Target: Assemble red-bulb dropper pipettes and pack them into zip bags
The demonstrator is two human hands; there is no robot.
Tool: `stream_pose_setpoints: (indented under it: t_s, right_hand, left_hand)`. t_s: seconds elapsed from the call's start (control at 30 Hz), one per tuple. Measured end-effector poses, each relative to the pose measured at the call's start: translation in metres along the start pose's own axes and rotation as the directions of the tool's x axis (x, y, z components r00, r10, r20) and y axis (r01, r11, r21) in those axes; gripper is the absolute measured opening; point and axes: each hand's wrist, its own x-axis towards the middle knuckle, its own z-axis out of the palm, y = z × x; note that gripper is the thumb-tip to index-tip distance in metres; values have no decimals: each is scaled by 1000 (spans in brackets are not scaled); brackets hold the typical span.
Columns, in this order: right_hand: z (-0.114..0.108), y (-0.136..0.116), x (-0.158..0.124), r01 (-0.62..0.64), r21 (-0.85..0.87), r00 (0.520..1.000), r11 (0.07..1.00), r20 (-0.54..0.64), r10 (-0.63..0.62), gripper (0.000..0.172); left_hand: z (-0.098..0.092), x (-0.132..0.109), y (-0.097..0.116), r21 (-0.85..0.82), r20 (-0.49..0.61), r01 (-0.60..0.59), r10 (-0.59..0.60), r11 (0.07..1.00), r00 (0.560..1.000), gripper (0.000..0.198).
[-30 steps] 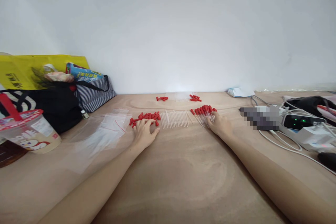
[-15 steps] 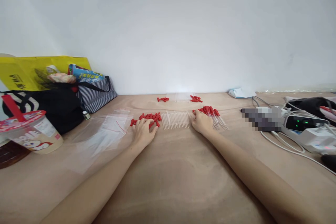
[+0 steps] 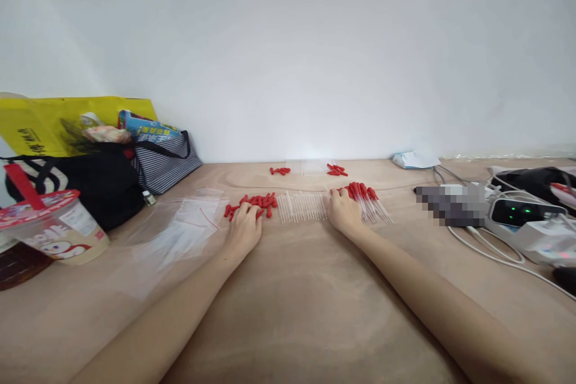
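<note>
Dozens of red caps (image 3: 269, 204) in a loose pile near the middle of the table (image 3: 292, 312), just left of a row of clear tubes (image 3: 299, 207) laid side by side; right of that row, a fan of capped tubes (image 3: 363, 192), red ends toward the wall (image 3: 288, 60). At the near edge of the pile, the left hand (image 3: 245, 228), with fingers bent and close together and one cap at the tips; cannot tell whether pinched or only touched. Between row and fan, the right hand (image 3: 344, 210), with fingers bunched, seemingly pinching one thin tube, with an end poking out past the fingertips. Probably a step of picking up, one piece per hand. Best to take a single tube at a time, lightly, as likely to roll and knock against neighbours; best also to lift from the edge of the pile rather than dig into the middle, and to keep the right wrist clear of both row and fan. Farther back, near the wall, two smaller clusters of caps, left (image 3: 280, 171) and right (image 3: 336, 170) of a clear bundle (image 3: 312, 167). Farther out, zip bags (image 3: 189, 225) and a cup (image 3: 74, 228) to the left, a power strip (image 3: 535, 234) with cables to the right.
</note>
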Motion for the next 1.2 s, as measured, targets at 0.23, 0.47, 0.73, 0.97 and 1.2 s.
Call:
stream_pose_setpoints:
  t_s: [0.23,0.47,0.73,0.97,1.2]
  right_hand:
    - [-3,29,-44,364,98,913,926,-233,-335,21]
    - [-1,36,-60,530,304,847,792,-235,-477,23]
    - [-1,23,-61,615,403,782,678,-197,-592,18]
    - [-2,23,-61,617,410,781,672,-213,-587,19]
    - [-3,20,-63,615,431,782,660,-227,-580,19]
  left_hand:
    - [-14,-3,7,148,0,-54,55,988,999,33]
    - [-17,-20,35,-267,18,-350,368,898,930,29]
    - [-2,-22,41,-431,71,-292,354,854,932,20]
    - [-4,-20,43,-496,56,-295,369,817,928,16]
    - [-8,-25,46,-501,144,-228,340,835,929,17]
